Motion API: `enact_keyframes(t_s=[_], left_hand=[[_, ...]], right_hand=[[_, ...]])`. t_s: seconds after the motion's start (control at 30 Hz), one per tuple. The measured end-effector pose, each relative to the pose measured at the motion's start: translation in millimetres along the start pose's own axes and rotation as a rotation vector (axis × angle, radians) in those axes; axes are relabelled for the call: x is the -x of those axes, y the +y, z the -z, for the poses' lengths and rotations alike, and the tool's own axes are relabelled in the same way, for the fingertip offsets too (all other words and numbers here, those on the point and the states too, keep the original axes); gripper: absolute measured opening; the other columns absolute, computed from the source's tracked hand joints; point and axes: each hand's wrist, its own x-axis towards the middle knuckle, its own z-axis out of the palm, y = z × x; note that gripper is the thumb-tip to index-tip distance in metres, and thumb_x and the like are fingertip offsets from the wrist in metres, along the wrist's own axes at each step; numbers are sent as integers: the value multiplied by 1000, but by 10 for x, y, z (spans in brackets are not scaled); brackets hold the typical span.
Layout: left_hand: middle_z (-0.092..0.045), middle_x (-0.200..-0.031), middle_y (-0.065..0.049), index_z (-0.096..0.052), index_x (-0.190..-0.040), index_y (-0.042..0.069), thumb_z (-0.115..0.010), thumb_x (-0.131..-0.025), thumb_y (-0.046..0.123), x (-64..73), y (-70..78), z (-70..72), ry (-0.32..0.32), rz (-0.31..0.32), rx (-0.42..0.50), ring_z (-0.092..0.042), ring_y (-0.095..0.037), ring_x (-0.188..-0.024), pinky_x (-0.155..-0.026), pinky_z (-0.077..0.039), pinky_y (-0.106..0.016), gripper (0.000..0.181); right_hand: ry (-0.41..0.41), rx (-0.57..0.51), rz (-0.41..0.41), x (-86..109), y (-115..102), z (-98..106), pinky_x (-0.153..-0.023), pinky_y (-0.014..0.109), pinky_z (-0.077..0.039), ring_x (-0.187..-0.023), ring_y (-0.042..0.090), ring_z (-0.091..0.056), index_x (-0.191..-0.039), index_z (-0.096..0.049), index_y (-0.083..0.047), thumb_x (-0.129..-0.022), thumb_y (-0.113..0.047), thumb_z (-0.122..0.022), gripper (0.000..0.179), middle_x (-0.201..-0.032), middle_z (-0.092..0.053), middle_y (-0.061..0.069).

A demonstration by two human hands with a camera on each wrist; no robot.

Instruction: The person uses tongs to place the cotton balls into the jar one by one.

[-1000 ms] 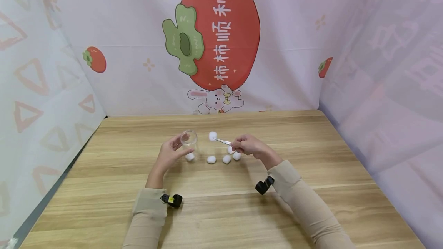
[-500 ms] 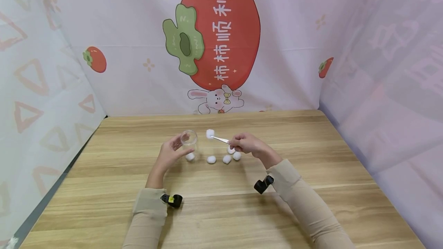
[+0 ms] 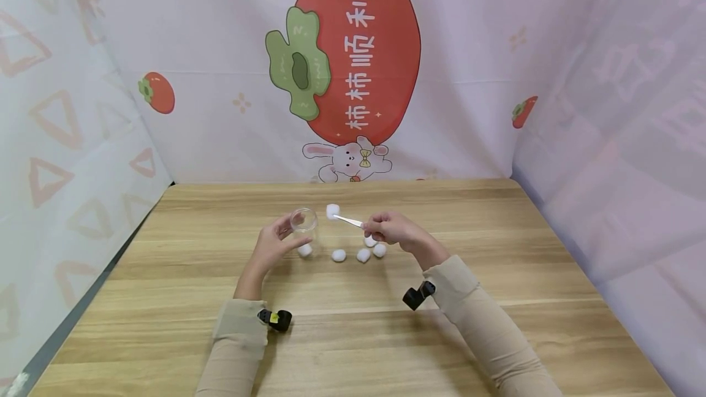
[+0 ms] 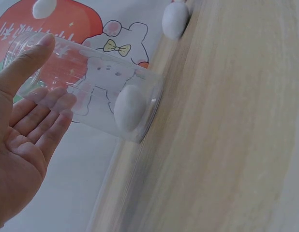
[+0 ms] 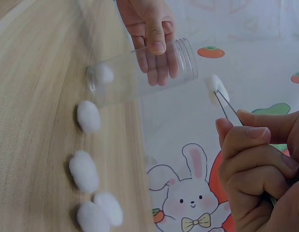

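Observation:
My left hand (image 3: 276,241) holds a clear jar (image 5: 125,79) upright on the wooden table, thumb on one side and fingers on the other. The jar has no lid on its mouth, and one cotton ball (image 4: 130,108) lies at its bottom. With my right hand (image 3: 390,228) I pinch a pair of metal tweezers (image 3: 349,222) between thumb and forefinger, the other fingers curled. Their tips grip another cotton ball (image 3: 333,211), held in the air just right of the jar's mouth and at about its height in the right wrist view.
Several loose cotton balls (image 3: 339,255) lie on the table (image 3: 353,336) to the right of the jar, some beneath my right hand. Behind the table's far edge hangs a printed cloth (image 3: 220,127), with more cloth at both sides. A small black camera sits on each sleeve.
My right hand has brought the tweezers and their cotton ball a little left and slightly up, closer to the jar's mouth. The left hand and jar stay in place.

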Motion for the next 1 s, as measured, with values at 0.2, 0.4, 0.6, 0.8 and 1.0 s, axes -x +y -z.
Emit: enact_keyframes(t_s=[0.2, 0.4, 0.6, 0.8, 1.0], left_hand=[[-55, -141, -18, -48, -139, 5, -80, -79, 20, 4, 0, 7, 6, -6, 2, -49, -33, -135, -117, -39, -41, 70], [-55, -141, -17, -49, -139, 5, -80, -79, 21, 4, -5, 12, 6, -6, -8, -50, -33, -135, -117, -40, -41, 70], [-55, -140, -18, -48, -139, 5, -79, -79, 21, 1, -16, 14, 2, -18, -12, -50, -33, -135, -117, -40, -42, 69], [-55, -141, -18, -48, -139, 6, -79, -79, 21, 0, -13, 7, 3, -10, -12, -50, -33, -135, -117, -40, -42, 70], [-55, -141, -18, -48, -139, 5, -80, -79, 21, -3, -22, 7, 4, -9, -11, -50, -33, -135, -117, -40, -41, 70]], right_hand=[[6, 4, -2, -12, -41, -17, -45, 15, -19, -51, 5, -28, -79, -58, -6, -99, -18, -50, 26, -58, -42, -6], [-4, -10, 6, -22, -89, -51, -44, 15, -19, -49, 5, -28, -77, -58, -8, -99, -17, -50, 25, -57, -42, -6], [-1, -23, 16, -26, -118, -64, -44, 15, -19, -50, 4, -29, -76, -58, -8, -99, -15, -50, 25, -56, -43, -6], [4, -14, 18, -19, -150, -66, -45, 16, -19, -50, 5, -28, -79, -59, -6, -98, -16, -51, 23, -57, -42, -5], [5, -6, 26, -51, -173, -133, -46, 16, -21, -51, 7, -31, -80, -60, -3, -97, -16, -53, 22, -57, -43, -5]])
